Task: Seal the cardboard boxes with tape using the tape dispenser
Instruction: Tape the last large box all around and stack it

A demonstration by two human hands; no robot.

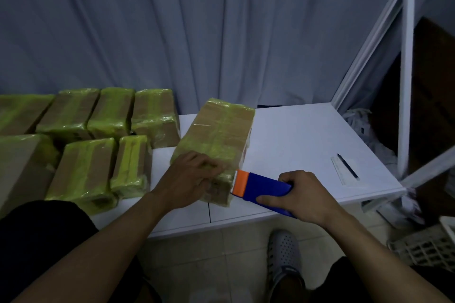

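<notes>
Nearest, the right hand (301,195) grips a blue tape dispenser (267,186), its orange head touching the near corner of a cardboard box (219,135) on the white table (295,135). The left hand (193,176) holds the box's near end. Taped boxes (110,113) sit further left.

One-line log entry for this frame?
step: taping box | left hand: rests on box near end | right hand: grips tape dispenser, orange head at box corner | taped boxes: left on table

Pen (347,166) beside ruler (338,170) on white table (295,135)
</notes>
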